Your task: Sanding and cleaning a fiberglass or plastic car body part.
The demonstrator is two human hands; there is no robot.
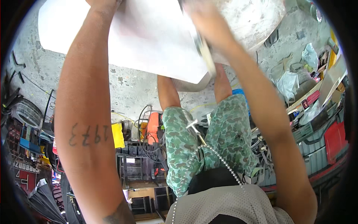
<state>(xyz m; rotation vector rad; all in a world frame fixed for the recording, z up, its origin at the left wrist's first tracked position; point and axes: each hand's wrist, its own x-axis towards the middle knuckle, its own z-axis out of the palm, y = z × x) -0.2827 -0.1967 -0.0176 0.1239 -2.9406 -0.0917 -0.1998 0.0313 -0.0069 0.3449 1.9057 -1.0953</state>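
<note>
A large white panel (149,44) fills the upper middle, with a faint pinkish patch on it. My left hand (105,3) is at the top edge, over the panel's left part; its fingers are cut off from sight. On the panel's right side, my right hand (207,24) is blurred by motion and appears closed on a long, narrow pale bar (206,58). The bar is smeared too and slants down toward my knees. Beyond it lies a second whitish sheet or panel part (257,18) with smudges.
Grey concrete floor (130,80) lies below the panel. To the left are a tyre (28,113) and dark metal parts. Black cables (143,130) and an orange tool (153,127) sit near my legs. Plastic bags (289,86) and clutter fill the right side, beside a red piece (335,142).
</note>
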